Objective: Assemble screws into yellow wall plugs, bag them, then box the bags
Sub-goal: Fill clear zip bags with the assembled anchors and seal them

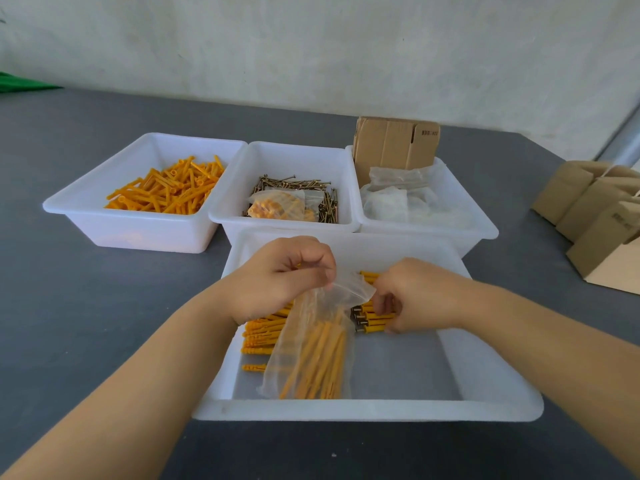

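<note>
My left hand [277, 275] and right hand [412, 296] both pinch the clear bag [318, 344] mouth; bag hangs below my grip, plugs inside, over near tray [363, 410]. Assembled plugs [263, 332] lie under left wrist.

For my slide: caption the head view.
Both hands, left and right, hold a plastic bag of plugs over the tray.

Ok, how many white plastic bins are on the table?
4: plug bin rear left, screw bin rear middle, bag bin rear right, near bin in front.
</note>
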Demonstrator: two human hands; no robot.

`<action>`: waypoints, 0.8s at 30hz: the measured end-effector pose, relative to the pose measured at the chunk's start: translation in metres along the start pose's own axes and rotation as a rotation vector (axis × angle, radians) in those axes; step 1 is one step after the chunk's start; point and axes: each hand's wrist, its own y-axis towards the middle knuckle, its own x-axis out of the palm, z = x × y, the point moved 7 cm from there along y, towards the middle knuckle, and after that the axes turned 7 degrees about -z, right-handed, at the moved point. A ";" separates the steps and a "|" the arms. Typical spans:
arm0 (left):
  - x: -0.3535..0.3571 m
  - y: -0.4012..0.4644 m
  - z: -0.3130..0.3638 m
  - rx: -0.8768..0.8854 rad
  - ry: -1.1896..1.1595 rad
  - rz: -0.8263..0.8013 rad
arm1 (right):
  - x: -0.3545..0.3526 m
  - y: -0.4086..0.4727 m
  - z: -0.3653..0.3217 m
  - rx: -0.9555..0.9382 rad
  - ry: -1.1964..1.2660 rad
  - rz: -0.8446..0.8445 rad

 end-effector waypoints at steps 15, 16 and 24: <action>0.002 -0.001 0.002 0.008 -0.012 -0.002 | 0.029 -0.001 -0.027 -0.055 -0.310 -0.073; 0.002 0.000 0.002 0.005 -0.013 0.000 | 0.027 -0.001 -0.026 -0.050 -0.297 -0.062; 0.000 -0.001 -0.001 -0.006 -0.020 0.007 | -0.025 -0.019 -0.003 0.018 0.097 0.144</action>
